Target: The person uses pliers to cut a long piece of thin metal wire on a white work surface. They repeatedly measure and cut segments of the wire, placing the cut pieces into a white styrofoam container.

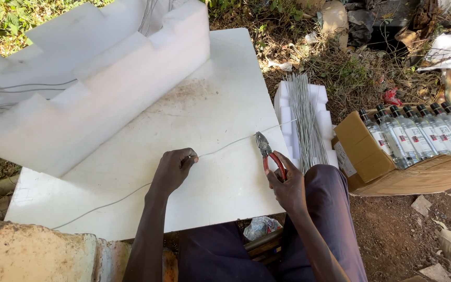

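Dark trousers [319, 219] of the seated person fill the bottom of the view, with a worn stone ledge [32, 256] at the lower left. Both forearms reach forward over the white counter [220, 104].

Left hand [172, 169]: grip clenched on a long thin wire [225, 144], pinching it against the counter surface. From this hand the wire runs back toward the lower left edge of the counter and forward to the right.

Right hand [288, 185]: grip clenched around the red handles of a pair of pliers [268, 151]. The plier head sits on the wire near the counter's right edge; whether it bites the wire cannot be told.

Just right of the counter, a bundle of cut straight wire pieces [305, 117] lies on a white foam block [319, 125]. Farther right, an open cardboard box [371, 156] holds 1 row of clear bottles [418, 133] with dark caps.

On the counter's far left side stands a large notched white foam packing piece [105, 89]. Beyond it lie dry grass, leaves and scattered litter [340, 57].
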